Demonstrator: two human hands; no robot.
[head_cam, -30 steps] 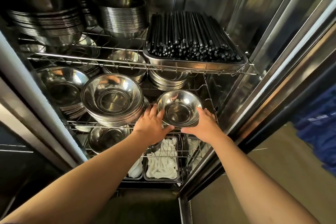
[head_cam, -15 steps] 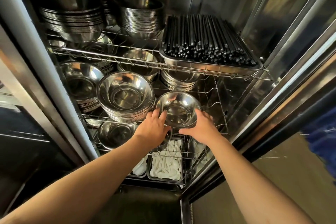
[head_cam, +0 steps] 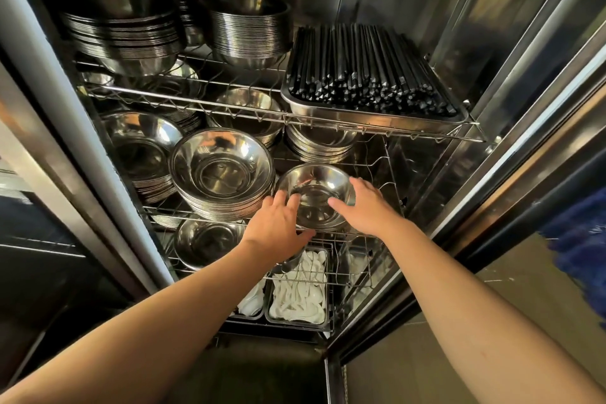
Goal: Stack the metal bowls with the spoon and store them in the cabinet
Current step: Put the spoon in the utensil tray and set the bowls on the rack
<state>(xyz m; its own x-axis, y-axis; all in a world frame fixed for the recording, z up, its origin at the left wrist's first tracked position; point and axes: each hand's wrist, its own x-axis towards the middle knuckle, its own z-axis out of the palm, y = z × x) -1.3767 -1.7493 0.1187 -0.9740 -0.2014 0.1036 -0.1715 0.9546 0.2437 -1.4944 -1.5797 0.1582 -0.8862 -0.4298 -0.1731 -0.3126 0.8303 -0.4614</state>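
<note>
A small stack of metal bowls (head_cam: 314,188) sits on the middle wire shelf (head_cam: 387,170) of the open steel cabinet, just right of a bigger bowl stack (head_cam: 223,170). My left hand (head_cam: 278,228) holds its near-left rim, fingers on top and thumb underneath. My right hand (head_cam: 365,207) grips the near-right rim, its thumb reaching into the bowl. I see no spoon clearly inside; the bowl's bottom shows only reflections.
The top shelf carries tall bowl stacks (head_cam: 249,33) and a tray of black chopsticks (head_cam: 370,75). More bowls (head_cam: 141,147) fill the left and back of the middle shelf. Below are another bowl (head_cam: 206,239) and trays of white spoons (head_cam: 300,298). The cabinet door (head_cam: 511,128) stands open on the right.
The small bowl stack has gone deeper onto the middle shelf. Both hands have slid from its sides to the near rim, fingers more spread. The view has closed in.
</note>
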